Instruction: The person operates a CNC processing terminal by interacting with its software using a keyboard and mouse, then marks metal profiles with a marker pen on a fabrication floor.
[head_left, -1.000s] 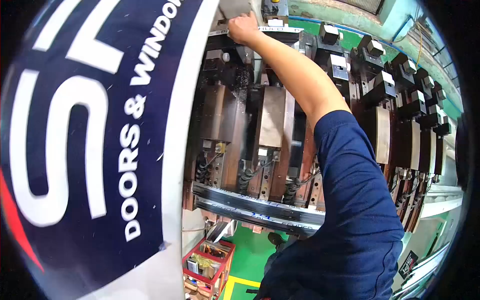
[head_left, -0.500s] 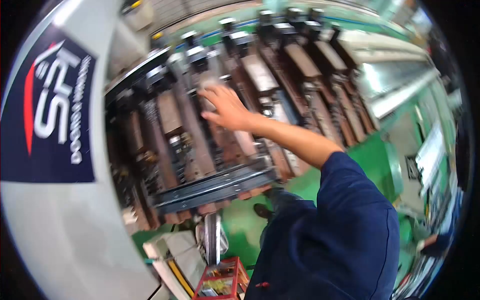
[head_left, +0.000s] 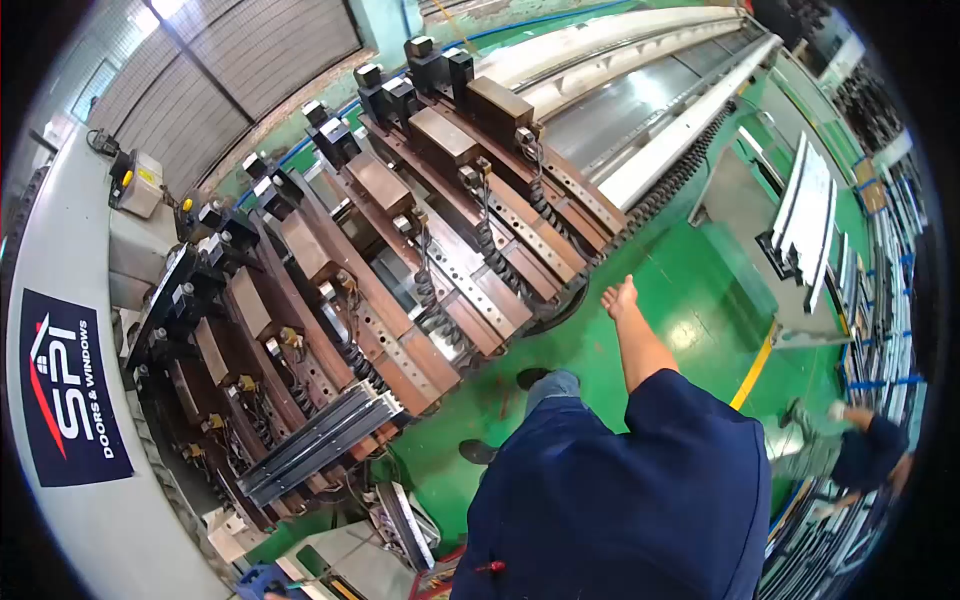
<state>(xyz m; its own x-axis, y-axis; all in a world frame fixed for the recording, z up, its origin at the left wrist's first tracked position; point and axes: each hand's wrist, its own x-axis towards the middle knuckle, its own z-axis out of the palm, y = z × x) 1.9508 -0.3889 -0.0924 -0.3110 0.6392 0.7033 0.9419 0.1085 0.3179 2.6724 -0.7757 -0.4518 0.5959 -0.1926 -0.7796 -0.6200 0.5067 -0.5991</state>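
My right hand (head_left: 620,297) hangs over the green floor, just beyond the front ends of the machine's slide units. Its fingers look loosely curled in, with nothing visible in them, and it touches nothing. Closest to it is the machine (head_left: 385,335), a row of brown metal slides with clamp blocks, black coiled cables and black motors at the back. Two or so dark grey profiles (head_left: 320,440) lie side by side across the front of the left slides. My left hand does not show.
A long white machine bed (head_left: 690,135) runs off to the upper right. White profiles (head_left: 805,215) rest on a stand at the right. Another person (head_left: 865,450) bends near racks of profiles (head_left: 890,290). A white housing (head_left: 60,530) with a sign stands at left.
The view has swung so that more of the machine and floor shows. My right hand has left its place above the slides, moved over the floor, and its fingers have curled.
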